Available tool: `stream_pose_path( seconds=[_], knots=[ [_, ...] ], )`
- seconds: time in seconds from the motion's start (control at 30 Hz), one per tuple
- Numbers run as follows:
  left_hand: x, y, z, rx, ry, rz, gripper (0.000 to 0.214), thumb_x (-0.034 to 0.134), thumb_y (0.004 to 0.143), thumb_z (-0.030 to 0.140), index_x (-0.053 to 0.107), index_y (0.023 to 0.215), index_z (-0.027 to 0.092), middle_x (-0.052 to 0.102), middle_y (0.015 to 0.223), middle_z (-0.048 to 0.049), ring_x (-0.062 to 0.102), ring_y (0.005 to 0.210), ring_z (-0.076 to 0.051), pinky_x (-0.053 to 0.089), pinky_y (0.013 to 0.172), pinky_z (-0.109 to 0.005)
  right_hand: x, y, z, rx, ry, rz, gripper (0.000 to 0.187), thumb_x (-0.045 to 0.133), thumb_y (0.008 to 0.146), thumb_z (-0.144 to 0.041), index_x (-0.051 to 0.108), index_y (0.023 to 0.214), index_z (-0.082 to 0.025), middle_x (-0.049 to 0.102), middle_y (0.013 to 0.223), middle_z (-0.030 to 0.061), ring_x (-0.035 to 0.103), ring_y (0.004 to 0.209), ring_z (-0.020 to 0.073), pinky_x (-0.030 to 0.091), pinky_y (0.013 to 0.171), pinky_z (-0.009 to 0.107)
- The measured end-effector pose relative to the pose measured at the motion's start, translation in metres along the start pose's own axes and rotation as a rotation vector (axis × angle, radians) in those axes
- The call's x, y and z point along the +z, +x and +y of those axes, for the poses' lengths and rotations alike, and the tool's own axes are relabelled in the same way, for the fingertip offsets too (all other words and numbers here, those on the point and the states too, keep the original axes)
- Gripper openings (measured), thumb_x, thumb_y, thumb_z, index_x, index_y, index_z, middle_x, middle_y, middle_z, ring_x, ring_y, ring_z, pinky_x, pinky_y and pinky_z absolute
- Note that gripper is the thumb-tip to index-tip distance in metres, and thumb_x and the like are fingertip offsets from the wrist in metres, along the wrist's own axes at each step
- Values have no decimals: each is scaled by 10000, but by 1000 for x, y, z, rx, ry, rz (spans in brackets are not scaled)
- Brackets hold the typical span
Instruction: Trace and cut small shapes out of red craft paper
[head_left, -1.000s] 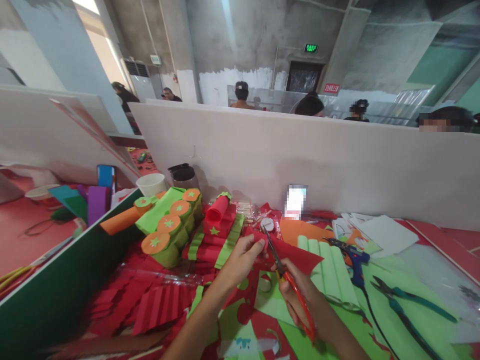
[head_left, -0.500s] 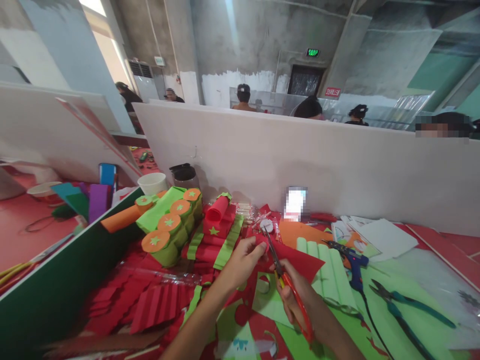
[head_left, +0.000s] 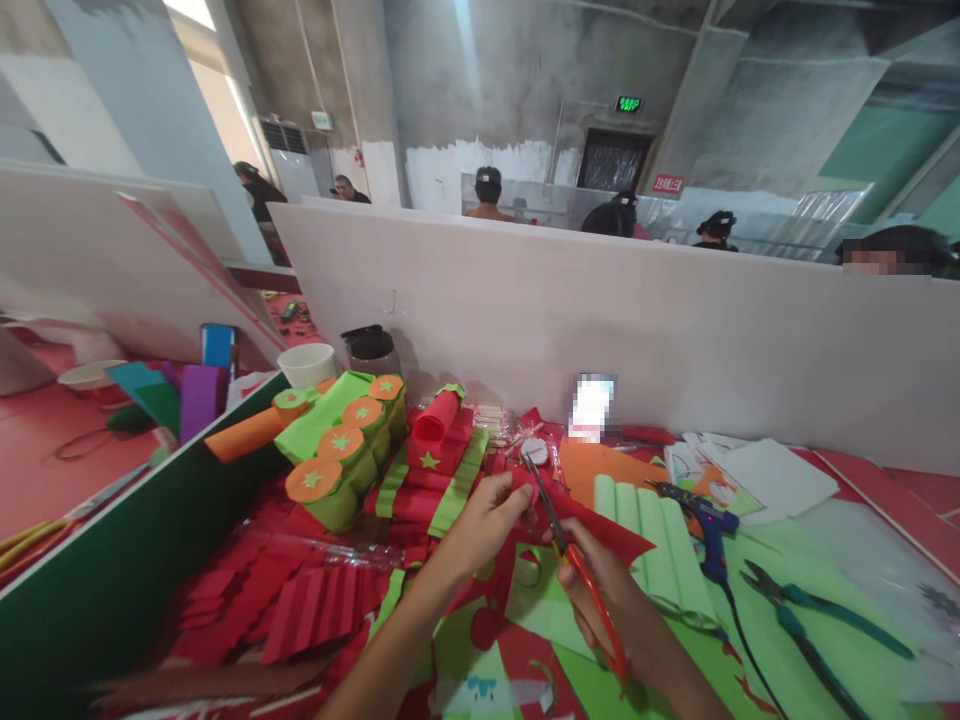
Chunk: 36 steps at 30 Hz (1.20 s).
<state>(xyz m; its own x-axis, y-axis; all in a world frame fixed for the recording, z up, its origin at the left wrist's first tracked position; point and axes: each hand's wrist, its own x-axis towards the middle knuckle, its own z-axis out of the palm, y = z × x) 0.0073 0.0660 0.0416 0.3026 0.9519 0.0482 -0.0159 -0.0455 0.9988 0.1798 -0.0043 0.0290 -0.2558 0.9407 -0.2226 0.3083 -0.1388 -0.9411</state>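
My left hand [head_left: 495, 515] pinches the left edge of a sheet of red paper [head_left: 607, 530]. In my right hand [head_left: 589, 580] is a pair of scissors [head_left: 600, 610] with red handles, its blades pointing away from me and lying across the red paper close to my left fingertips. Whether the blades are parted is hard to make out. Left of my hands stands a red paper tank model [head_left: 427, 450] with green strips, beside a green and orange model [head_left: 337, 450] with star-marked orange discs. Rolled pale green paper [head_left: 652, 540] lies right of the scissors.
A blue glue gun [head_left: 709, 525] and green-handled pliers [head_left: 810, 610] lie to the right. Folded red paper strips [head_left: 322, 605] are at the lower left, inside a green board wall [head_left: 135, 560]. A lit phone [head_left: 591, 408] leans against the white partition [head_left: 487, 290]; people sit beyond it.
Both hands, the scissors and the red paper stay in nearly the same place. The paper's right corner has shifted slightly to the right and down, and the view has moved a little.
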Motion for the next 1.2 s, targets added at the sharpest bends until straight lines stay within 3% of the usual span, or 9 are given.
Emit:
stream_pose_path(
  seconds=[0.27,0.53,0.7,0.93,1.07,1.2],
  knots=[
    [1,0,-2,-15,-15,32,275,541,836,386,566,656,180,562,608,8,516,609,-143,413,627,-248,-2,1,5,27,19,-8,788,461,822,-776,377,1354,-200,443,586,-86,358,374,52,293,351,156],
    [-1,2,-6,3,-19,65,281,535,854,411,571,695,182,580,650,2,533,639,-148,415,625,-246,-2,2,-3,-41,7,-45,707,433,819,-793,467,1186,-190,426,594,-87,334,358,39,257,340,154],
    [-1,2,-5,-4,-11,49,271,542,830,392,545,659,182,545,620,14,497,607,-137,401,613,-240,-2,0,-1,-35,-64,-32,703,403,832,-792,461,1220,-209,432,618,-71,349,398,60,293,363,163],
    [-1,0,-1,-26,-17,-5,261,542,817,369,528,638,180,518,609,24,460,589,-126,371,590,-233,-8,-2,3,-119,-147,-8,753,454,839,-755,448,1340,-192,563,768,21,535,634,169,460,565,252],
    [-1,-3,4,-49,-3,10,245,539,800,344,517,618,182,513,608,28,446,590,-125,357,592,-236,-9,-2,1,-138,-162,3,690,468,846,-739,500,1288,-210,591,833,44,580,788,212,491,730,302],
    [-2,-4,8,-54,6,0,231,532,801,326,547,621,181,540,614,22,462,602,-133,351,593,-243,-7,-3,0,-47,-103,-9,649,474,856,-723,488,1272,-225,551,772,0,510,605,138,455,582,242]
  ],
)
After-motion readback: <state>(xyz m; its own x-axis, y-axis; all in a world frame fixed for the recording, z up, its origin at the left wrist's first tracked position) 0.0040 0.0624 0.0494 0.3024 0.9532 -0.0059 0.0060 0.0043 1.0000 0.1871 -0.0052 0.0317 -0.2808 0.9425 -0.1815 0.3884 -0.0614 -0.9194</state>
